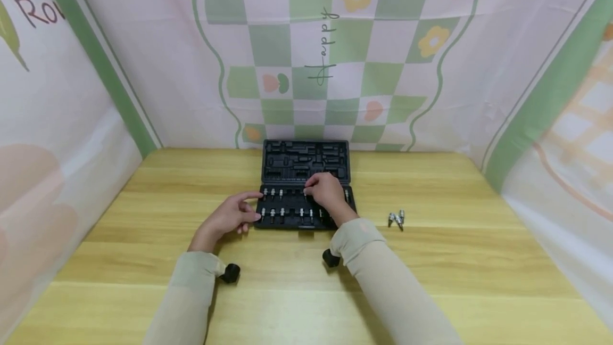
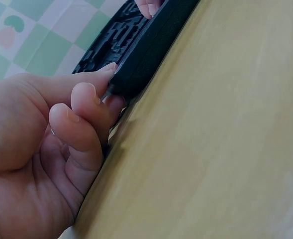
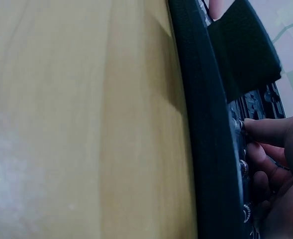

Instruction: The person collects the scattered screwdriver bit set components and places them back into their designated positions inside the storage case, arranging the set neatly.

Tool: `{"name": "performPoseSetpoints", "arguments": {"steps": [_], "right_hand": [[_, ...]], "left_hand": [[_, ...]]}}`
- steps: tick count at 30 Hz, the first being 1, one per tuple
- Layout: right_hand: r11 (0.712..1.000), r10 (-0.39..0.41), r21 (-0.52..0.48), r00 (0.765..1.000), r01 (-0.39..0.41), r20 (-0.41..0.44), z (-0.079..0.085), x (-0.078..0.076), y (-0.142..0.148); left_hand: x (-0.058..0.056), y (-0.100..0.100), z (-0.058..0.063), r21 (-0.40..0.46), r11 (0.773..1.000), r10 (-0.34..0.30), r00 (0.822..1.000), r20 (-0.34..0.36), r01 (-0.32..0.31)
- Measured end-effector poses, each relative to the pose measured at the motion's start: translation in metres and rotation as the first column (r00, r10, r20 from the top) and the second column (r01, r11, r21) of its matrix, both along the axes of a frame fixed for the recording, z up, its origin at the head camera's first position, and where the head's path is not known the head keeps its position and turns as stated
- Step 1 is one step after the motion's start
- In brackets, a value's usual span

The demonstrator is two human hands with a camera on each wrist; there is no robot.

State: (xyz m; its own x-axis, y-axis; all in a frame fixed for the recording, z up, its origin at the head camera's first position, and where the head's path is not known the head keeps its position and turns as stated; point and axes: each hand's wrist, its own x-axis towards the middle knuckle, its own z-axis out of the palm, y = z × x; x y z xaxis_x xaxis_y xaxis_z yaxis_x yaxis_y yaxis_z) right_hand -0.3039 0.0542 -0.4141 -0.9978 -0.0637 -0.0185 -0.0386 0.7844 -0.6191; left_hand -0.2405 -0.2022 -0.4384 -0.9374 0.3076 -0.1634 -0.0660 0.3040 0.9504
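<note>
An open black socket case (image 1: 292,224) lies on the table, with silver, dark-tipped bit sockets (image 1: 273,214) in two rows of its lower half. At its left edge, my left hand (image 1: 231,214) holds the case, the index finger along the side and the thumb at the front corner; the left wrist view shows the thumb (image 2: 94,82) on that corner. My right hand (image 1: 328,193) reaches over the lower half and pinches a bit socket (image 1: 305,192) in the back row. Several sockets on the case's right side are hidden behind this hand.
Three loose bit sockets (image 1: 396,219) lie on the wooden table (image 1: 431,260) to the right of the case. The raised lid (image 1: 306,161) stands near the patterned cloth (image 1: 308,105) at the back. A black latch (image 3: 245,50) juts from the case's front.
</note>
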Motion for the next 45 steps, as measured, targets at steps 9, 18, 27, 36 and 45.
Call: {"name": "performPoseSetpoints", "arguments": {"steps": [9,18,27,36,45], "right_hand": [[1.000,-0.014,-0.011,0.999,0.014,0.033,0.004,0.001,0.000],[1.000,-0.026,-0.009,0.998,0.026,0.061,0.003,0.000,0.000],[1.000,-0.031,0.000,0.996,0.031,0.087,0.009,0.001,-0.003],[0.999,-0.031,0.021,0.996,0.029,0.086,0.010,0.001,-0.003],[1.000,-0.016,0.018,0.995,0.015,0.098,0.010,0.001,-0.003]], "left_hand": [[0.002,0.000,0.002,0.013,1.000,-0.006,1.000,-0.003,0.006],[0.002,0.001,0.001,0.020,1.000,-0.006,1.000,0.006,0.006],[0.002,0.001,0.001,0.016,1.000,-0.002,1.000,0.001,0.002],[0.010,0.005,0.017,0.029,1.000,-0.012,1.000,0.015,0.012],[0.016,0.006,0.025,0.051,0.998,-0.027,1.000,-0.005,0.028]]}}
